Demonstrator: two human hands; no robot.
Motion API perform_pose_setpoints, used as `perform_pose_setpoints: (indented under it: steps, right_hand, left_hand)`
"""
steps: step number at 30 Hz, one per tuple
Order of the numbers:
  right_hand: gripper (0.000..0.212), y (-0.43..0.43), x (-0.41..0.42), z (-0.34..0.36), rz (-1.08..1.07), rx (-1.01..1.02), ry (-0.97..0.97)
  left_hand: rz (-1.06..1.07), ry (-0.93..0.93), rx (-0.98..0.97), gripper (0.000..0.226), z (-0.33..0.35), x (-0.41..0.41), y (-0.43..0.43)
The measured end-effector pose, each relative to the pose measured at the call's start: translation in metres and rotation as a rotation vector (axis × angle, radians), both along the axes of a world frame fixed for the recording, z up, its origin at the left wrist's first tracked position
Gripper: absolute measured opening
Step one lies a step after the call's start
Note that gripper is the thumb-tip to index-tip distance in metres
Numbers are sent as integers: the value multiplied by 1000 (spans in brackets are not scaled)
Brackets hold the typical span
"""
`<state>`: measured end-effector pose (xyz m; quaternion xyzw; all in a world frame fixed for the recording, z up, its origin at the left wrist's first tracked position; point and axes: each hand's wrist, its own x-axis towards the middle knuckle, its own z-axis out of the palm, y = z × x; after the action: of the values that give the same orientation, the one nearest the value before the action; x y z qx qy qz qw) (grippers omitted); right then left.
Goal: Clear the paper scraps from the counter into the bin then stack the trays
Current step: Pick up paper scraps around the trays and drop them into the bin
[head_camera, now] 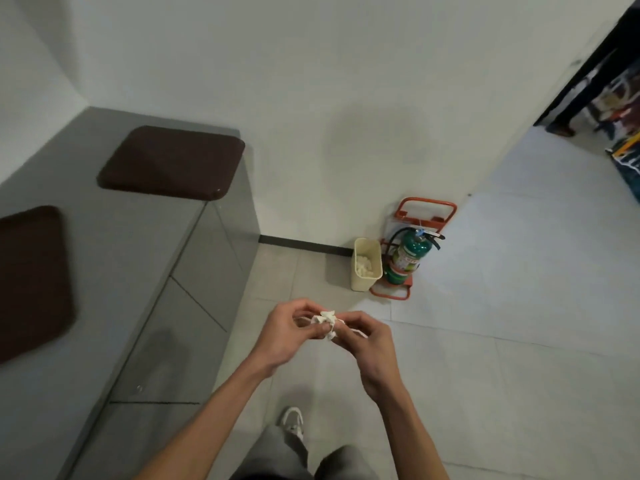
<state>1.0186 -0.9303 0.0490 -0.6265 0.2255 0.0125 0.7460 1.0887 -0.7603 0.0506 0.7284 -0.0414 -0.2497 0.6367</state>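
paper scraps [327, 322] pinched between left hand [285, 332] and right hand [367, 344], hands together

- No wording can be read with certainty.
- The green metal fire extinguisher [421, 244] bears a pale printed label [406, 260], its lettering too blurred to make out.

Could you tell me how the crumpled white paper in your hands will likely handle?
The crumpled white paper probably weighs little: the left hand and right hand pinch it. Its creases suggest it squashes easily, and its lumpy shape seems unlikely to roll.
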Motion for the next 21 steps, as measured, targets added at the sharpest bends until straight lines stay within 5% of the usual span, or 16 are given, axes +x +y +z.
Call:
perform_pose_setpoints:
  steps: [14,21]
  right_hand:
    - [12,-194,200,-69,56,-28,81]
    - [9,-294,302,-150,98,-170,163]
  left_hand:
    - [-171,-305,500,27,-59,213,-209]
    - [-117,-175,479,29,-122,294,-313]
